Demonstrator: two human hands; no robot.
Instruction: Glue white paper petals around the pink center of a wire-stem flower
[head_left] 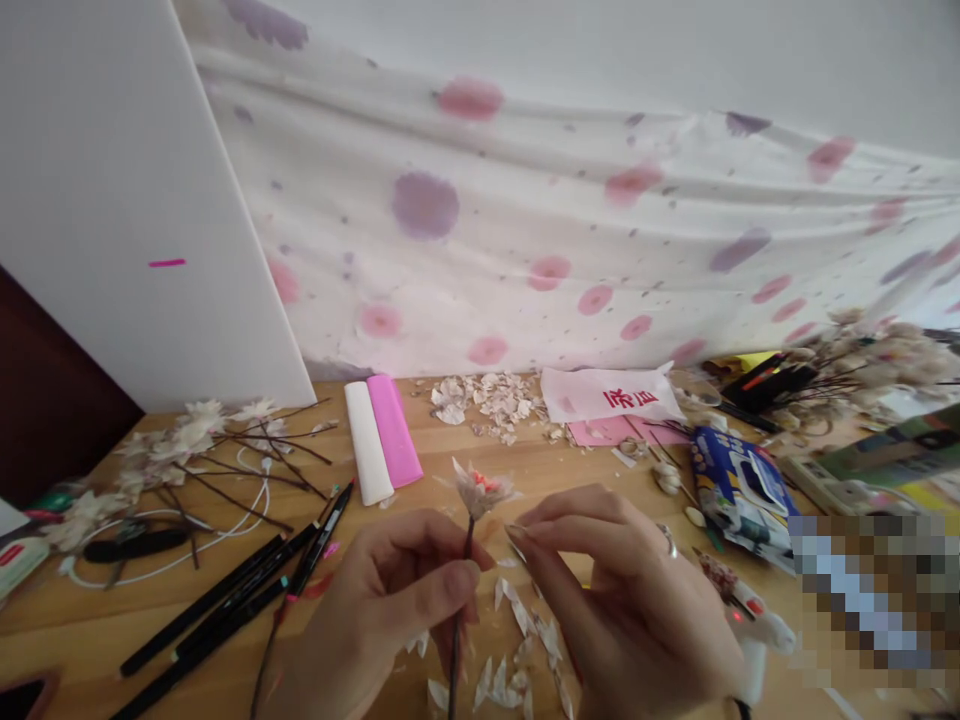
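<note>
My left hand (405,600) is closed around the thin dark stem of a handmade flower (484,490), which stands upright with pale petals and an orange-pink centre. To its right, my right hand (622,590) is in a pinch, thumb and forefinger together; whether something small is between the tips I cannot make out. The right fingertips are beside the flower, apart from it. Below and between both hands, loose pale petals (525,620) lie on the wooden table (300,640).
Black marker pens (232,600), a white cable (150,578) and finished white flowers (172,450) lie at left. Behind are white (367,440) and pink (395,430) rolls and a petal pile (502,400). At right are a blue wipes pack (739,485) and a glue gun (757,630).
</note>
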